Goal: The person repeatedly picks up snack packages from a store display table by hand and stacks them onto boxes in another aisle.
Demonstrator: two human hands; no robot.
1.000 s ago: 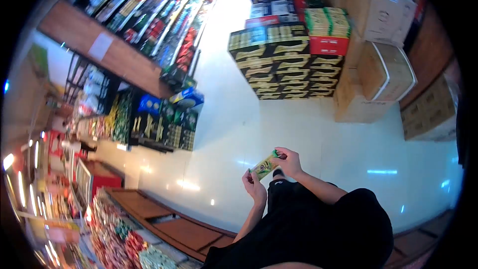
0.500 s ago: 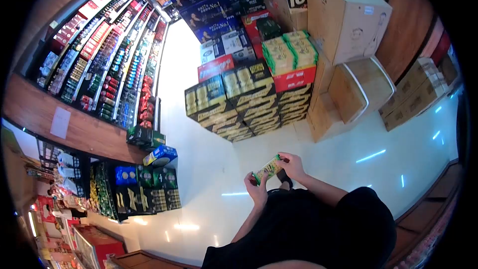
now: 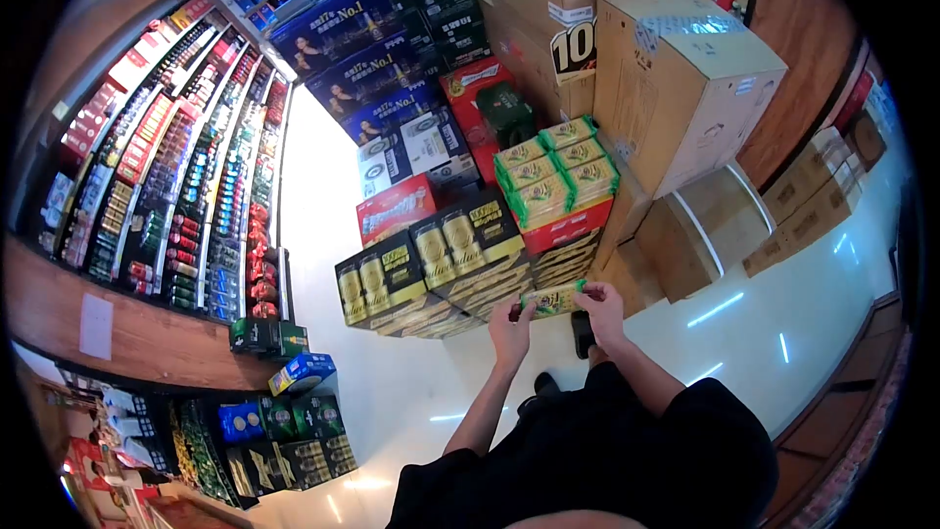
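Note:
Between my two hands is a small green-and-cream plastic packet (image 3: pixel 554 301), held lengthwise by its ends. My left hand (image 3: pixel 508 331) is closed on the left end. The right end is pinched by my right hand (image 3: pixel 602 315). Just beyond the packet, several similar green-and-cream packets (image 3: pixel 556 174) lie in rows on a red box (image 3: pixel 568 226). That box rests on a stack of black-and-gold cartons (image 3: pixel 468 243). What the packet contains cannot be seen.
Tall cardboard boxes (image 3: pixel 685 88) stand at the right, beside an open wooden cabinet (image 3: pixel 720 220). Blue beer cartons (image 3: pixel 338 44) are piled at the back. Drink shelves (image 3: pixel 176 157) line the left wall. More cartons (image 3: pixel 294 431) stand at the lower left on the shiny floor (image 3: pixel 421 387).
I have moved nearer the carton stack, and a foot shows stepping forward. The packet, still in both hands, is now level and close to the stack's front.

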